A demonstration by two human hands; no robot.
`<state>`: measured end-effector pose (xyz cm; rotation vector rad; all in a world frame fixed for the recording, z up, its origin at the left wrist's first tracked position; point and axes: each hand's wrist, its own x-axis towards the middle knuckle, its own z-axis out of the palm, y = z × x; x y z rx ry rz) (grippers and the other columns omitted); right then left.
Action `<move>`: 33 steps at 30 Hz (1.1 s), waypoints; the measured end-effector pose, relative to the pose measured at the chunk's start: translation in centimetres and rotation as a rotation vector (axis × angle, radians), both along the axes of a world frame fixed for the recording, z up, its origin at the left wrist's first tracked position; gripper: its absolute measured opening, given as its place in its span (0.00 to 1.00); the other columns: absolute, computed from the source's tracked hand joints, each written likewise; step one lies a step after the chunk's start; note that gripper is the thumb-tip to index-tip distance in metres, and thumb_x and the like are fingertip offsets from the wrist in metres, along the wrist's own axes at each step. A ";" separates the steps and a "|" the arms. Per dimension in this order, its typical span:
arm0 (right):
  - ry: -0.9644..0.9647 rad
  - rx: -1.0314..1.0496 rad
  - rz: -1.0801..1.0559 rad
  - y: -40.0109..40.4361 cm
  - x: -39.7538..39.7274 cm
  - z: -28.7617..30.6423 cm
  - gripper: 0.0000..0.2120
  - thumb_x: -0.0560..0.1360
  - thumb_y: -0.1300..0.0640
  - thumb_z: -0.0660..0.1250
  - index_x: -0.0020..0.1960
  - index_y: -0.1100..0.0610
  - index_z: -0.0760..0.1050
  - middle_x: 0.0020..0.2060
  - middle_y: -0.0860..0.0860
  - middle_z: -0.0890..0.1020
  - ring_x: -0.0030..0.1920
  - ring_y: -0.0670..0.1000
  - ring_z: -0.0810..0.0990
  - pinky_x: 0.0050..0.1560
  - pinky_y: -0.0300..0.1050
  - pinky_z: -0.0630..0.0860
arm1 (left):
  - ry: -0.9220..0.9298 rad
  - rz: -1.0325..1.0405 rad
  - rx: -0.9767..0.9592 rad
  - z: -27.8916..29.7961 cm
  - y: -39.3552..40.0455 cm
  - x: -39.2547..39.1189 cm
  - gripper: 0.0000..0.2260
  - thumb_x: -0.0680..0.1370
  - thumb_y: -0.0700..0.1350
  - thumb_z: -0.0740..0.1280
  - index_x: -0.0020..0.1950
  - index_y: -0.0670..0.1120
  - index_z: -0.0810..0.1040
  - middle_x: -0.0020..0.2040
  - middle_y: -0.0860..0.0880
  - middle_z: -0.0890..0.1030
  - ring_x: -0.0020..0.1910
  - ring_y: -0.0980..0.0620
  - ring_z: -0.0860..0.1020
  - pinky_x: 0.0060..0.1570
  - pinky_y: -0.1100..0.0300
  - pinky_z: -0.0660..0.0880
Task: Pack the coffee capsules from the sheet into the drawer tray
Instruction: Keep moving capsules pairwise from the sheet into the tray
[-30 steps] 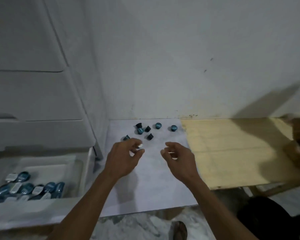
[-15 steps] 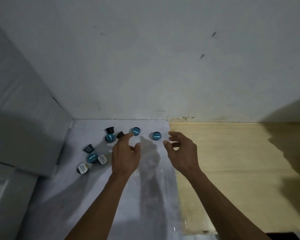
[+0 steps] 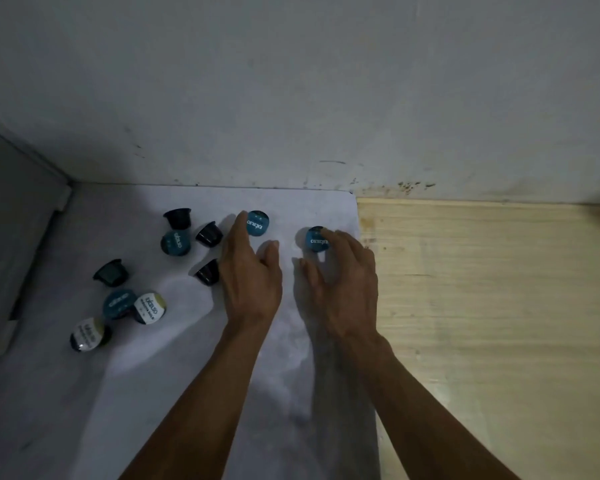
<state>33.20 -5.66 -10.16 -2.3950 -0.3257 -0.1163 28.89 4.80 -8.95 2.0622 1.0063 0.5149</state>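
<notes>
Left hand (image 3: 252,271) is spread loosely, nothing held, forefinger touching a teal capsule (image 3: 257,223). Right hand (image 3: 343,271) is curled over a second teal capsule (image 3: 316,240); grip cannot be told. Eight more capsules (image 3: 149,308) are scattered left on the sheet (image 3: 174,358). Lid lettering is too blurred to be read.

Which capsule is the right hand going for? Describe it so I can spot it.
Find the white sheet where it meets the wooden board. Nearest that edge sits a blue-lidded capsule, lid up, at the right hand fingertips. It lies alone, apart from the cluster further left.
</notes>
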 end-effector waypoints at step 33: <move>0.048 0.375 0.201 -2.9 -5.8 8.7 0.13 0.71 0.56 0.76 0.55 0.53 0.81 0.48 0.44 0.82 0.42 0.42 0.79 0.43 0.30 0.75 | -0.199 0.059 0.059 10.4 -1.6 -10.5 0.11 0.77 0.45 0.71 0.59 0.46 0.80 0.44 0.49 0.85 0.30 0.56 0.81 0.35 0.54 0.80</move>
